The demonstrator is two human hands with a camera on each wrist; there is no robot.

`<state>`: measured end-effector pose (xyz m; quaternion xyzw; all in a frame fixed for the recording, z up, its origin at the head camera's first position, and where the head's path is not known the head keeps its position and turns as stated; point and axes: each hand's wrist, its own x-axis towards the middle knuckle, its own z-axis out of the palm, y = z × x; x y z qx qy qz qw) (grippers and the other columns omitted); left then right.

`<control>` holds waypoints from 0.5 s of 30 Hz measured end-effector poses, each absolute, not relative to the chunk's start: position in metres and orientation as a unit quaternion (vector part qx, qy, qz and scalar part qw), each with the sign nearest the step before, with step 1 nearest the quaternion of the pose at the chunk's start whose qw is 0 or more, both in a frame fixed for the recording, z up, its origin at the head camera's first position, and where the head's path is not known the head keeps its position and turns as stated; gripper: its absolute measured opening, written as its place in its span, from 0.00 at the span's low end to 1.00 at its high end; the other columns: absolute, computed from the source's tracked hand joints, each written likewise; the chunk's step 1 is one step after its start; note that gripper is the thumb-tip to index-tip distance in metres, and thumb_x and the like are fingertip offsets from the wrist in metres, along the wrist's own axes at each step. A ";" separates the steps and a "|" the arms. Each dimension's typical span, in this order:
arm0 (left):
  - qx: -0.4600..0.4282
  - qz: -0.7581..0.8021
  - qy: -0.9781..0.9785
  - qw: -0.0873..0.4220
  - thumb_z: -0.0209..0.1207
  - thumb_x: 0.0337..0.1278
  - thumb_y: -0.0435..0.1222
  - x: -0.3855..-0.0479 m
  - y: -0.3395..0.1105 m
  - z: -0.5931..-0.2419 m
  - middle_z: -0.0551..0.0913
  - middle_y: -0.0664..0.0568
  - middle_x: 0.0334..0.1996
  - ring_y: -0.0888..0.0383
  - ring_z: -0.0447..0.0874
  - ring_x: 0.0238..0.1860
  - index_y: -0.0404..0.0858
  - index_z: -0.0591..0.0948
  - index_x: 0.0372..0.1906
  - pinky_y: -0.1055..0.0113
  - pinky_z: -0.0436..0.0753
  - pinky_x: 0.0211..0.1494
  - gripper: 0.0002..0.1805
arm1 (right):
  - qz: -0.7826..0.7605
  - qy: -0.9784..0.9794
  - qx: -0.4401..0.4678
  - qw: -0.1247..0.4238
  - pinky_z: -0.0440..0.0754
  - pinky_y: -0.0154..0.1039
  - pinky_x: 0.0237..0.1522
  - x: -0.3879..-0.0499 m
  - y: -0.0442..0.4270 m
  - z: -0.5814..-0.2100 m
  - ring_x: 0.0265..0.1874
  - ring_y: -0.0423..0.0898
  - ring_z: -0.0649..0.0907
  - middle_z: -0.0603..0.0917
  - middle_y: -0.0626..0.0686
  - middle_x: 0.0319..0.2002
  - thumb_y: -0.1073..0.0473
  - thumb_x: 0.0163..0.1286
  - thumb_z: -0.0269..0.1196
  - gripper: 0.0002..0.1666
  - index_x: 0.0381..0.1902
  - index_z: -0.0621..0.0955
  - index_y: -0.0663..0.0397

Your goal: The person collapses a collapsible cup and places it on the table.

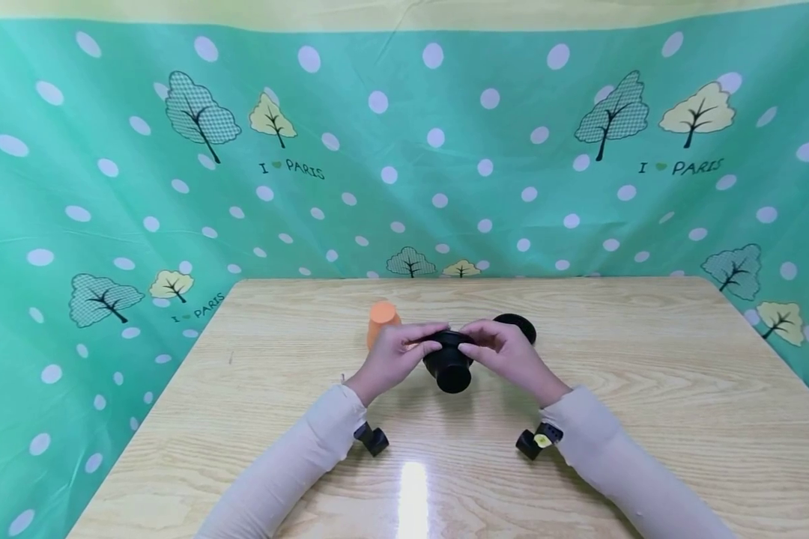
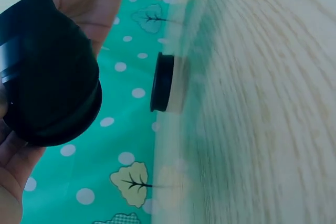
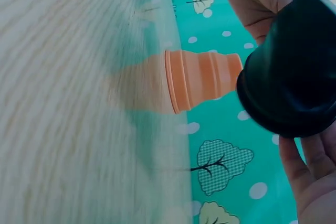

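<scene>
Above the table, both hands hold a black collapsible-looking cup (image 1: 453,370), tilted with its narrow end toward me. My left hand (image 1: 394,358) grips the rim's left side, thumb in front and fingers over the top. On the other side, my right hand (image 1: 508,353) pinches the rim the same way. The black cup (image 2: 50,72) fills the left of the left wrist view, and its inside is hidden. Behind my left hand an orange stepped cup (image 1: 382,314) stands upside down. A low, round black piece with a flanged edge (image 2: 163,82) lies behind my right hand.
The wood-grain table (image 1: 256,374) reaches back to a green dotted cloth (image 1: 350,165) hung behind and at the sides. A black wrist camera (image 1: 376,442) hangs below the left wrist, another black camera (image 1: 529,445) below the right.
</scene>
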<state>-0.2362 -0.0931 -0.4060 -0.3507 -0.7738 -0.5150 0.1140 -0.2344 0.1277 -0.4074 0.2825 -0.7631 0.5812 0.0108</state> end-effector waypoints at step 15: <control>-0.329 -0.537 -0.774 0.061 0.62 0.56 0.34 -0.236 -0.095 -0.402 0.83 0.48 0.50 0.56 0.80 0.53 0.36 0.81 0.53 0.64 0.77 0.57 0.18 | 0.602 -0.751 0.271 -0.038 0.81 0.32 0.41 -0.233 0.128 -0.402 0.40 0.40 0.82 0.83 0.59 0.41 0.65 0.64 0.63 0.12 0.44 0.79 0.66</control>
